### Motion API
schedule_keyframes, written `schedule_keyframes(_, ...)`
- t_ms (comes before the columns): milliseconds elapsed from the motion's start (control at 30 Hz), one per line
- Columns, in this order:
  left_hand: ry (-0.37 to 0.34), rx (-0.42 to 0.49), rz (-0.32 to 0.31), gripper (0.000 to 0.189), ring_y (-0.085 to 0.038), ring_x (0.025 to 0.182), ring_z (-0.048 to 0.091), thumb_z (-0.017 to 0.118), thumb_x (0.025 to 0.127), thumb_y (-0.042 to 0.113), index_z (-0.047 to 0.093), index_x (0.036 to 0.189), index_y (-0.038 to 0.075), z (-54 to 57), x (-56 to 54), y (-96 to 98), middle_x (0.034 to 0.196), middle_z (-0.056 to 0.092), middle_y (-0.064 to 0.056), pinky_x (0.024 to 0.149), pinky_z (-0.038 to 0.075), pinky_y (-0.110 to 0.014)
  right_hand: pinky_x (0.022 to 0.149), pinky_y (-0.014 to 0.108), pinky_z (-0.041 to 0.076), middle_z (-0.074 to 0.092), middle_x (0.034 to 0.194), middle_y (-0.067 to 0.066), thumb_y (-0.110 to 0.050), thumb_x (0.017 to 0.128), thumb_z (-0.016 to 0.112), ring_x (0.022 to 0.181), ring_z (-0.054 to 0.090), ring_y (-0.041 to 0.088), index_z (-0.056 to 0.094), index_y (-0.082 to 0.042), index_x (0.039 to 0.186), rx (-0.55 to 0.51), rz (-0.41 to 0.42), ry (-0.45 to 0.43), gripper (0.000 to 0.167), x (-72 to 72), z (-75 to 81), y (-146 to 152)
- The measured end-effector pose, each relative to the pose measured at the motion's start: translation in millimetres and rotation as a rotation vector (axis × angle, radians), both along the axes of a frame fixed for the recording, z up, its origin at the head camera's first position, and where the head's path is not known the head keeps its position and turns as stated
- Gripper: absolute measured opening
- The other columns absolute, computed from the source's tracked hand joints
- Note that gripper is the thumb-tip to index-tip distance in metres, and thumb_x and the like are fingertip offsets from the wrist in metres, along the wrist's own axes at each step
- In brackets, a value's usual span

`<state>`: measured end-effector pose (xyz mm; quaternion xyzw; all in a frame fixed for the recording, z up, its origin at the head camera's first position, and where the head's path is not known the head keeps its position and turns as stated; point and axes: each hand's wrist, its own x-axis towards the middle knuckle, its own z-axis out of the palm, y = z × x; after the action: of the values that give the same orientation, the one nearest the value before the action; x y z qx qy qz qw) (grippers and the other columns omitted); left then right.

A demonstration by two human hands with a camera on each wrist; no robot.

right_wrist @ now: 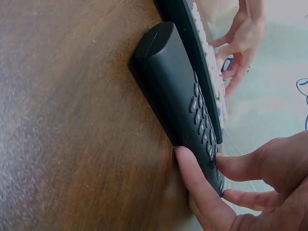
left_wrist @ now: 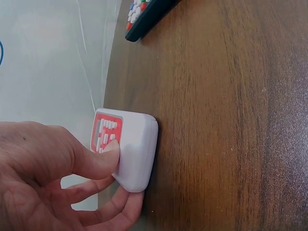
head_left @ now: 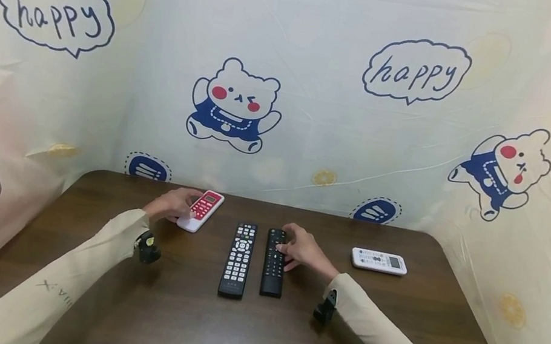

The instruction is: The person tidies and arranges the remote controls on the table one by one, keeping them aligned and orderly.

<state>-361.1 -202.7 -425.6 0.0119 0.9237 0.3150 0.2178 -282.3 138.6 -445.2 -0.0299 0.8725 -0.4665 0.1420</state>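
My left hand (head_left: pixel 172 205) holds a white remote control with a red button panel (head_left: pixel 205 209), which lies slanted at the table's back left. In the left wrist view, the thumb presses on the red panel while the fingers curl against the remote's side (left_wrist: pixel 137 151). Toward the middle, my right hand (head_left: pixel 308 251) grips a slim black remote control (head_left: pixel 272 279) near its upper part. The right wrist view shows thumb and fingers on both sides of this black remote (right_wrist: pixel 166 84). Left of it lies a black remote with white buttons (head_left: pixel 238 258), which neither hand touches.
A small white remote control (head_left: pixel 378 261) lies sideways at the right. All four sit on a dark brown wooden table (head_left: pixel 202 337). A pale curtain (head_left: pixel 319 112) with printed bears hangs around the back and sides of the table.
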Motion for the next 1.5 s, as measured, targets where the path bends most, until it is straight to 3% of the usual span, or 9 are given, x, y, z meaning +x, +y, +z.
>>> schedule_keyframes(300, -0.023, 0.019, 0.029, 0.072, -0.038, 0.120, 0.055, 0.064, 0.098, 0.000, 0.032, 0.162, 0.005, 2.2, 3.8, 0.9, 0.142, 0.045, -0.029, 0.093, 0.055, -0.047, 0.064, 0.039, 0.064, 0.063, 0.106, 0.022, -0.004, 0.101, 0.066, 0.083, 0.070, 0.029, 0.043, -0.001, 0.153, -0.009, 0.007, -0.042, 0.058, -2.9, 1.3, 0)
schedule_keyframes(733, -0.016, 0.069, 0.040, 0.069, -0.037, 0.112, 0.054, 0.060, 0.096, -0.002, 0.035, 0.161, 0.004, -3.0, 3.0, 0.3, 0.135, 0.050, -0.028, 0.090, 0.052, -0.046, 0.064, 0.039, 0.064, 0.064, 0.115, 0.028, -0.005, 0.107, 0.054, 0.083, 0.075, 0.034, 0.046, 0.007, 0.146, -0.034, 0.017, -0.114, 0.041, -10.7, 6.6, 9)
schedule_keyframes(1100, -0.005, 0.057, 0.038, 0.075, -0.037, 0.110, 0.054, 0.061, 0.093, -0.001, 0.033, 0.162, 0.006, -2.9, 2.8, -0.2, 0.131, 0.051, -0.027, 0.088, 0.051, -0.042, 0.072, 0.043, 0.065, 0.066, 0.118, 0.027, -0.008, 0.109, 0.051, 0.091, 0.075, 0.039, 0.045, 0.006, 0.147, -0.079, 0.049, -0.246, 0.040, -18.3, 16.5, 20)
schedule_keyframes(1267, -0.015, 0.058, 0.030, 0.074, -0.039, 0.113, 0.054, 0.061, 0.093, 0.000, 0.034, 0.162, 0.007, -2.3, 0.2, -0.7, 0.135, 0.051, -0.028, 0.093, 0.051, -0.047, 0.076, 0.044, 0.065, 0.069, 0.119, 0.028, -0.009, 0.109, 0.052, 0.089, 0.076, 0.036, 0.048, 0.006, 0.144, -0.055, 0.070, -0.236, 0.038, -19.8, 23.9, 31)
schedule_keyframes(1500, -0.016, 0.059, 0.040, 0.072, -0.036, 0.111, 0.056, 0.059, 0.094, -0.002, 0.034, 0.161, 0.005, -4.6, -0.3, -0.3, 0.132, 0.052, -0.026, 0.090, 0.052, -0.045, 0.076, 0.044, 0.065, 0.075, 0.113, 0.024, -0.003, 0.102, 0.062, 0.086, 0.076, 0.032, 0.062, 0.004, 0.133, 0.008, 0.116, -0.200, 0.032, -23.5, 29.8, 45)
